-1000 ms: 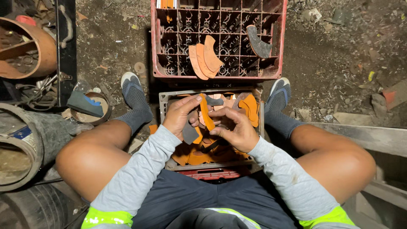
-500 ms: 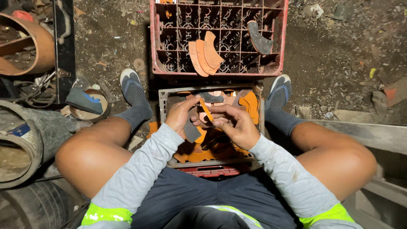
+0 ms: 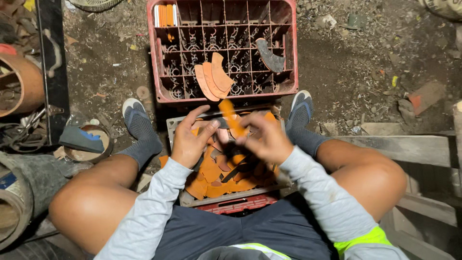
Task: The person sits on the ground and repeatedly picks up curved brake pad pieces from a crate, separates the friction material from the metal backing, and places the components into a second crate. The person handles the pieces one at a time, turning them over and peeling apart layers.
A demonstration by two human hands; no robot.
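Above grey tray (image 3: pixel 174 126) w/ orange pieces (image 3: pixel 211 173), right hand (image 3: pixel 267 139) fingers pinching orange strip (image 3: pixel 232 120), left hand (image 3: pixel 191 140) fingers spread, red crate (image 3: pixel 293 58) beyond

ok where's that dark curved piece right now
In the head view, the dark curved piece lies in the red crate, on its right side, apart from the three orange pieces stacked lower left of it.

Worn: light grey long sleeves (image 3: pixel 159 202), dark navy shorts (image 3: pixel 226 231), neon yellow hem bands (image 3: pixel 358 239), grey socks (image 3: pixel 139 126); hands (image 3: pixel 190 142) bare.
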